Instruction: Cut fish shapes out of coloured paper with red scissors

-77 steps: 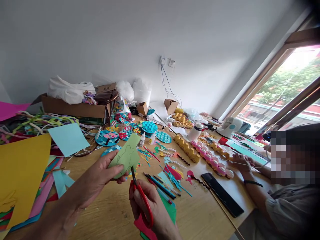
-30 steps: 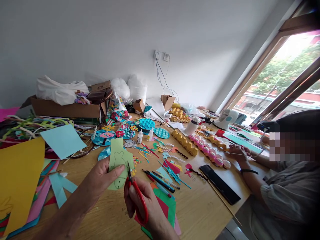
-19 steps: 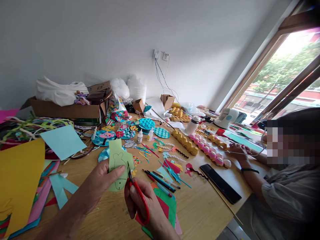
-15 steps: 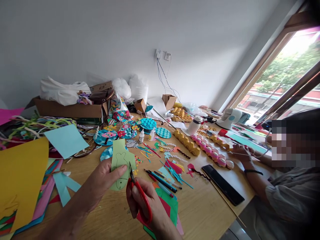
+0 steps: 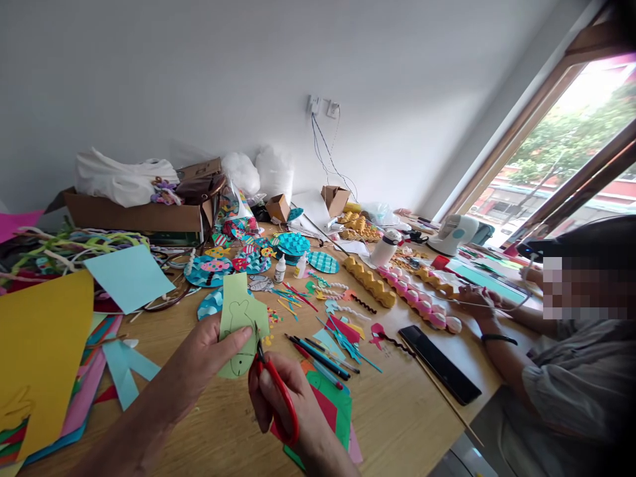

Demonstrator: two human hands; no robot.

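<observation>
My left hand [image 5: 218,344] pinches a piece of light green paper [image 5: 234,288] between thumb and fingers. A fish outline is drawn on the paper in dark line, its head end pointing down. My right hand [image 5: 283,387] grips red-handled scissors [image 5: 285,404], fingers in the loops. The dark blades lie at the paper's right edge, beside the drawn outline. Below and right of the scissors lie green and red paper sheets [image 5: 342,414]. Several pens and pencils [image 5: 322,358] rest just beyond my right hand.
Yellow paper [image 5: 44,358] and a light blue sheet [image 5: 129,278] lie at left. Glue bottles [image 5: 280,270], blue fish-decorated discs [image 5: 209,273] and egg-carton strips [image 5: 370,283] stand farther back. A black phone [image 5: 440,364] and a thin stick [image 5: 450,401] lie at right, near another person's hands [image 5: 477,305].
The scissors have shifted very slightly left along the green paper's edge. Both hands keep their hold, and the whole view has moved a little.
</observation>
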